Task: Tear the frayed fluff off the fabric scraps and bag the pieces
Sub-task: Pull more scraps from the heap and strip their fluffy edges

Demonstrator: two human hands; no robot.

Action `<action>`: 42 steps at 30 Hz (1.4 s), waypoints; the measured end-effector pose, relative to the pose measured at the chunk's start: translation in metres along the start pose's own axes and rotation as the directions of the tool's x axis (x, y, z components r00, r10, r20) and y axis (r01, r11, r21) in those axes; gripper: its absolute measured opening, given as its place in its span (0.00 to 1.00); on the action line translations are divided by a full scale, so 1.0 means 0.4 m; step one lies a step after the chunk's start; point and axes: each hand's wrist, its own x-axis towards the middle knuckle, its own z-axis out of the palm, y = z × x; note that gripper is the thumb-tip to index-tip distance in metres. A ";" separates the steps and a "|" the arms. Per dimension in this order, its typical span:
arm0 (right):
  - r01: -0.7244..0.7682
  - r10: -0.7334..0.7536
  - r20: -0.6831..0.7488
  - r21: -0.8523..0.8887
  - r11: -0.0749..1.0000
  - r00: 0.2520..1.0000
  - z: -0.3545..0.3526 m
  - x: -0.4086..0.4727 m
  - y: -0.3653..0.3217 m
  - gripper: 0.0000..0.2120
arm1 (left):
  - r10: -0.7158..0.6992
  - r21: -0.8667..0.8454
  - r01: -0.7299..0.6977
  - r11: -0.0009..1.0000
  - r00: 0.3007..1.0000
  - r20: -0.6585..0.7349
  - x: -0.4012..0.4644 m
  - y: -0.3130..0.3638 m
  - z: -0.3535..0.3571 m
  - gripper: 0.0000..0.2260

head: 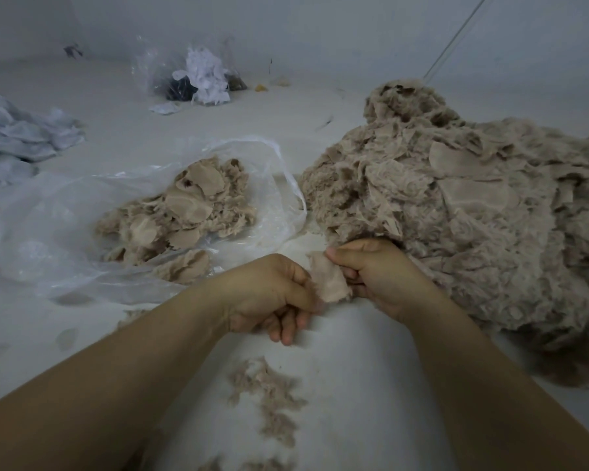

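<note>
The scrap (330, 282) is held in the air between the two hands, just in front of the big pile (456, 212). The right hand (378, 277) pinches its upper edge between thumb and fingers; the left hand (272, 294) is closed on its lower left edge, where the frayed fluff seems to be (the exact contact is hidden by the cloth).

To do this step well, I think the right hand should keep the clean cloth firm while the left pulls the fluff away in short tugs along the edge, so the cloth itself does not rip. Then the piece can go into the bag (82, 232), which lies open to the left and already holds trimmed pieces (184, 209).

Loose fluff (269, 399) lies on the white surface (354, 385) near the person's arms. Further away are grey cloth (17, 137) at the left and a second clear bag (194, 74) with white and dark rags, near a pale wall.
</note>
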 end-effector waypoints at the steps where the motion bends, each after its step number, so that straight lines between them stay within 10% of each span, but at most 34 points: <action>1: 0.002 -0.002 -0.004 -0.001 1.000 1.000 0.001 -0.001 -0.001 0.20 | -0.002 -0.032 0.002 0.999 1.000 0.001 0.001 0.002 0.000 0.12; 25: -0.070 0.070 0.027 -0.010 0.997 0.997 0.001 -0.002 -0.013 0.13 | 0.184 -0.336 -0.304 0.892 0.921 -0.345 0.059 -0.027 0.041 0.04; 36: -0.064 0.070 -0.065 0.093 0.994 0.995 0.002 -0.005 -0.014 0.15 | 0.047 -0.136 -0.054 0.989 0.997 -0.054 -0.013 -0.052 0.028 0.09; 42: -0.071 0.072 0.033 -0.030 0.997 0.997 0.004 -0.011 -0.019 0.04 | 0.039 -0.155 -0.084 0.984 0.961 -0.275 -0.001 -0.027 0.017 0.18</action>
